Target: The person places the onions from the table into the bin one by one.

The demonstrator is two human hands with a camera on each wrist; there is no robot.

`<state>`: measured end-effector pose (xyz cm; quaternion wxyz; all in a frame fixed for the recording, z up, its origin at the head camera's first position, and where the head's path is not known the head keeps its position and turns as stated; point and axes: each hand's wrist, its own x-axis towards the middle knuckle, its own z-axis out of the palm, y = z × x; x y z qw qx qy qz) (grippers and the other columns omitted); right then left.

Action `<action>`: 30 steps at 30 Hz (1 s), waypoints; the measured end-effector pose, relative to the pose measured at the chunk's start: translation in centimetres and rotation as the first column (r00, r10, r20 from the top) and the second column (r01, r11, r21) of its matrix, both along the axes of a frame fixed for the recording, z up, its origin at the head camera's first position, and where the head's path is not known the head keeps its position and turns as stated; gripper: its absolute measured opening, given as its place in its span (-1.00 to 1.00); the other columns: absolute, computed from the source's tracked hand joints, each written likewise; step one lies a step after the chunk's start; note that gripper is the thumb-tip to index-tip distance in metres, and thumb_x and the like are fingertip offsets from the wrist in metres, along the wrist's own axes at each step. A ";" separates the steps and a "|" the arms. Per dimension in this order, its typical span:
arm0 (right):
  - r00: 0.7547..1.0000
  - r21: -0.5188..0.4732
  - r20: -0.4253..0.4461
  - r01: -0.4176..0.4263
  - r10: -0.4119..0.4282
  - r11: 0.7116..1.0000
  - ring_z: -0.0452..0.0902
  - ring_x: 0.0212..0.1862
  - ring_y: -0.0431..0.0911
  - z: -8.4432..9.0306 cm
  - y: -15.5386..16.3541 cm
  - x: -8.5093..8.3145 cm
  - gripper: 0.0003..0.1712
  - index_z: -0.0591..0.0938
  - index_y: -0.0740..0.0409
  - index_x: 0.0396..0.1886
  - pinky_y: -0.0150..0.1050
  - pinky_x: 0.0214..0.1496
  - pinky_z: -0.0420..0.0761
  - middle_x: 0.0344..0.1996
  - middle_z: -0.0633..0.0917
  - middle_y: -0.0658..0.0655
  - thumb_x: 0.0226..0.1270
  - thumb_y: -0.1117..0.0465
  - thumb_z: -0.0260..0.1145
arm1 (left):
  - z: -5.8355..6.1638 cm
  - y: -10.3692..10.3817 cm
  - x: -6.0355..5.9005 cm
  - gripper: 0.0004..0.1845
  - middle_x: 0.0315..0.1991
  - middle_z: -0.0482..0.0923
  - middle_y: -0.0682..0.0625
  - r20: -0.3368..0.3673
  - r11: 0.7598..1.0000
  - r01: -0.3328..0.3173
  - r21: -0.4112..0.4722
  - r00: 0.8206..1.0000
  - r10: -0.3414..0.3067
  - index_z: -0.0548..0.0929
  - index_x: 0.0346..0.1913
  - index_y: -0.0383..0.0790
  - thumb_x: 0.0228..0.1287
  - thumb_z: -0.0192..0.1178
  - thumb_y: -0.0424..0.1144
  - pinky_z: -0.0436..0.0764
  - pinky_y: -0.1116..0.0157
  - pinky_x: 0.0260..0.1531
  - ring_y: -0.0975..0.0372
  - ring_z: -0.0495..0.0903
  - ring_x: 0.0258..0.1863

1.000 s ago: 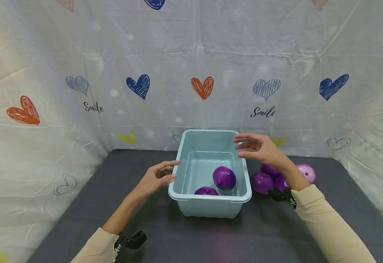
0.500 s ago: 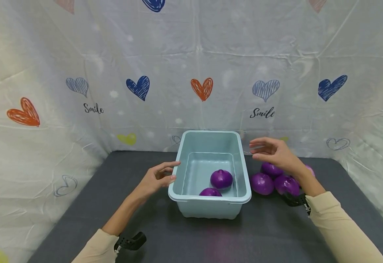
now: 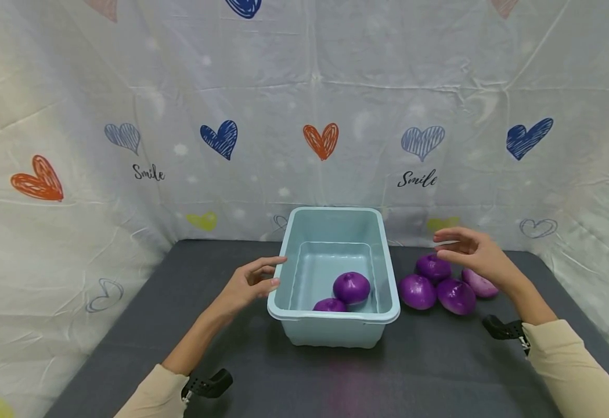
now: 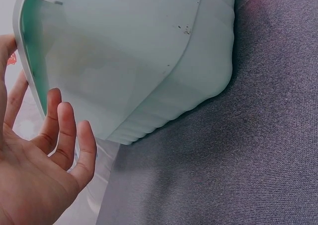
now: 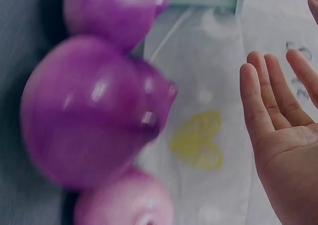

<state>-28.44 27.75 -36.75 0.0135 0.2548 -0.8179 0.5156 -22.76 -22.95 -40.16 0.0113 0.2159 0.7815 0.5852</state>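
A: Your left hand (image 3: 247, 283), left of centre, rests relaxed and empty against the bin's (image 3: 334, 316) rim, steadying it.

B: Right of centre, your right hand (image 3: 475, 255) hovers open, empty, over four onions (image 3: 417, 291); two onions in the bin (image 3: 352, 287).

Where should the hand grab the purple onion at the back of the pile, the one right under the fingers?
Probably from above, around its round middle. The right hand hovers open just over that back onion, so the top is free. Two more onions crowd its front, so spread fingers would best come down over the top and close on its left and right sides.
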 end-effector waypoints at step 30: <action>0.987 0.117 -0.008 0.161 -0.161 0.980 0.36 0.30 0.10 -6.3 9.9 1.4 -0.08 0.19 0.32 0.55 -0.57 0.04 0.42 0.39 0.24 0.55 0.30 0.38 0.46 | 0.0 0.0 0.1 -0.49 0.10 0.53 -0.27 0.029 1.000 -0.009 0.006 1.000 0.009 0.51 0.43 -0.15 0.47 0.25 -0.22 0.59 0.03 -0.04 -0.04 0.58 -0.01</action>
